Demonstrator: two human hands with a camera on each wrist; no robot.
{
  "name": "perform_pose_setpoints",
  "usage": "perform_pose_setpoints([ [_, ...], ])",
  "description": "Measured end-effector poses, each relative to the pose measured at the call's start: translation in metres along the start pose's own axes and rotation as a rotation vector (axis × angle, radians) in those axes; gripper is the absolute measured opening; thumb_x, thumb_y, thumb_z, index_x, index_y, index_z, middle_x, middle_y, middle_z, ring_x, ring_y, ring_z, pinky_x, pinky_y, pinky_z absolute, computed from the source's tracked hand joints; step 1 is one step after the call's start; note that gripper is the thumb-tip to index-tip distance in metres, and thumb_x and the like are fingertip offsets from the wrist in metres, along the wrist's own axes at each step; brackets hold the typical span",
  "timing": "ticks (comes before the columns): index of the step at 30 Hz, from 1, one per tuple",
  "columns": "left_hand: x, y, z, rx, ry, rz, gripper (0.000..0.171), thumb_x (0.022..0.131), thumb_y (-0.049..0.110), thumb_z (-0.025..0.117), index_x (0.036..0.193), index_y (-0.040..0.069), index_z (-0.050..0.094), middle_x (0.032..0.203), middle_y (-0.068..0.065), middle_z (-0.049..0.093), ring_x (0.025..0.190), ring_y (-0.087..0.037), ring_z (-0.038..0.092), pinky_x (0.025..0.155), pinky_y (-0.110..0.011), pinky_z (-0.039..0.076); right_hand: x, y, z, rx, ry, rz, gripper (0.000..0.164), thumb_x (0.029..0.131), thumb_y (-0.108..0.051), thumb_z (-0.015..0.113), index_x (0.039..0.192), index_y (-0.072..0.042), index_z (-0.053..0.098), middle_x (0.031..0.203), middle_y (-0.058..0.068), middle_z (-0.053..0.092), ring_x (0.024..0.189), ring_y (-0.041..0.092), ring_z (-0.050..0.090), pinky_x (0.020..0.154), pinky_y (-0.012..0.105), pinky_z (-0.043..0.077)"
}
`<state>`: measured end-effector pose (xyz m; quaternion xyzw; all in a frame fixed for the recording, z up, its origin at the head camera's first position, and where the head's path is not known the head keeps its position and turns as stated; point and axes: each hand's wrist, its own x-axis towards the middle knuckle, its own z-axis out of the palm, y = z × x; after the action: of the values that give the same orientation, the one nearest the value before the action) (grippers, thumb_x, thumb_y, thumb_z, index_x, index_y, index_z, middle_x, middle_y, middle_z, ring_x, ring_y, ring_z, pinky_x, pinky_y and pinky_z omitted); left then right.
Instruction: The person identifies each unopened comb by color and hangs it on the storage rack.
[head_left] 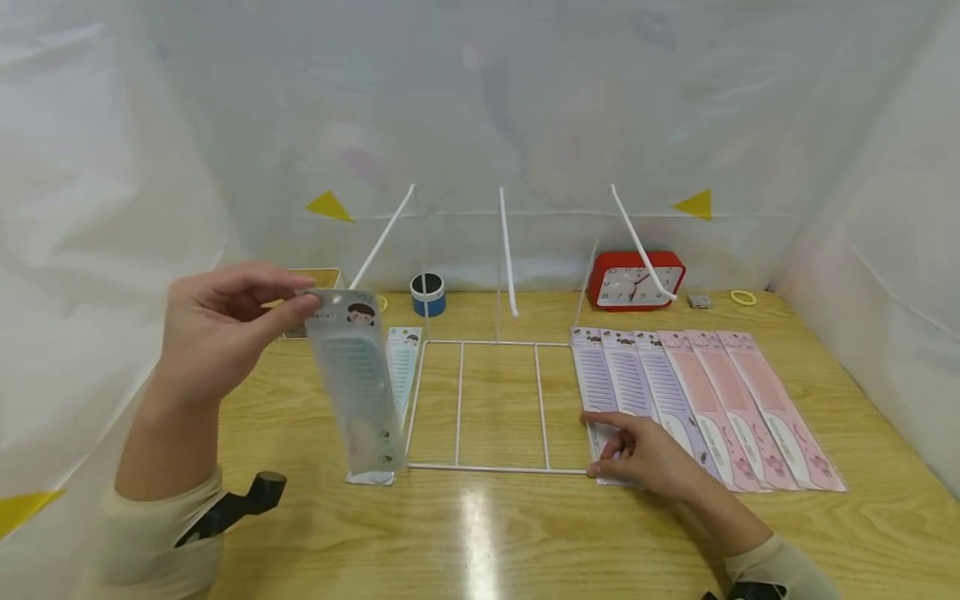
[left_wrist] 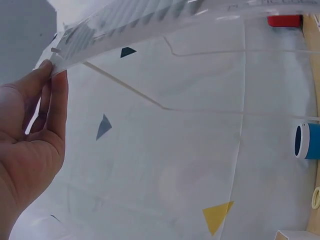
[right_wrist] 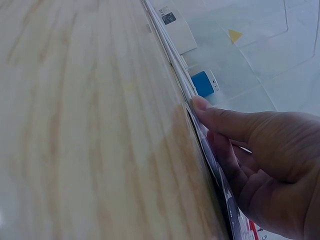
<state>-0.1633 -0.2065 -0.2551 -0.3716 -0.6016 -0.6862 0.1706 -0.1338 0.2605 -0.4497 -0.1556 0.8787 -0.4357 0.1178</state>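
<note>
My left hand point(head_left: 221, 333) pinches the upper left corner of a packaged pale-green comb point(head_left: 352, 375), which hangs tilted above the table. In the left wrist view the thumb and fingertips grip the clear pack point(left_wrist: 150, 25) by its end. Behind it lies another green comb pack point(head_left: 403, 358), partly hidden. My right hand point(head_left: 645, 454) rests low over the leftmost purple comb pack point(head_left: 595, 375), thumb and forefinger apart, touching near the right side of the white wire rack point(head_left: 498, 469). In the right wrist view the thumb of the hand point(right_wrist: 270, 150) touches the edge there.
Three white prongs point(head_left: 507, 250) jut forward from the rack. Other purple packs point(head_left: 667, 383) and pink packs point(head_left: 772, 400) overlap in a row at right. Behind stand a red clock point(head_left: 637, 281), a blue cylinder point(head_left: 428, 294), a yellow ring point(head_left: 743, 297) and a box point(head_left: 322, 279).
</note>
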Motion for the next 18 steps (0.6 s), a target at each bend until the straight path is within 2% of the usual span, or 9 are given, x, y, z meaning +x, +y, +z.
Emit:
perform_pose_setpoints([
  [4, 0.0, -0.007, 0.0, 0.008, -0.004, -0.023, 0.016, 0.081, -0.02, 0.07, 0.096, -0.019, 0.07, 0.093, -0.011, 0.077, 0.077, -0.014, 0.074, 0.068, -0.023, 0.061, 0.0, 0.0, 0.001, -0.007, 0.004, -0.003, 0.073, 0.076, -0.026, 0.087, 0.14, -0.008, 0.057, 0.076, -0.001, 0.068, 0.062, 0.006, 0.057, 0.053, 0.022, 0.05],
  [8, 0.007, -0.013, 0.002, 0.1, 0.047, -0.107, 0.015, 0.082, -0.017, 0.07, 0.096, -0.013, 0.073, 0.088, -0.007, 0.078, 0.071, -0.012, 0.072, 0.064, -0.02, 0.059, -0.001, 0.0, 0.002, -0.002, 0.004, 0.001, 0.073, 0.077, -0.027, 0.087, 0.14, -0.008, 0.057, 0.076, -0.001, 0.068, 0.062, 0.006, 0.058, 0.053, 0.022, 0.05],
  [12, 0.021, -0.022, 0.002, 0.156, 0.084, -0.201, 0.013, 0.084, -0.009, 0.074, 0.097, -0.01, 0.075, 0.085, -0.003, 0.078, 0.071, -0.01, 0.073, 0.066, -0.019, 0.059, 0.0, 0.001, 0.002, -0.001, 0.005, -0.001, 0.073, 0.077, -0.027, 0.087, 0.141, -0.008, 0.057, 0.076, 0.0, 0.068, 0.062, 0.006, 0.058, 0.053, 0.022, 0.05],
  [18, 0.047, -0.044, -0.003, 0.191, 0.061, -0.273, 0.017, 0.087, 0.003, 0.076, 0.102, -0.003, 0.077, 0.09, 0.002, 0.078, 0.081, -0.01, 0.074, 0.074, -0.019, 0.059, 0.001, 0.002, 0.001, -0.004, 0.002, 0.007, 0.073, 0.077, -0.027, 0.087, 0.141, -0.009, 0.057, 0.077, 0.0, 0.068, 0.063, 0.007, 0.058, 0.054, 0.023, 0.05],
])
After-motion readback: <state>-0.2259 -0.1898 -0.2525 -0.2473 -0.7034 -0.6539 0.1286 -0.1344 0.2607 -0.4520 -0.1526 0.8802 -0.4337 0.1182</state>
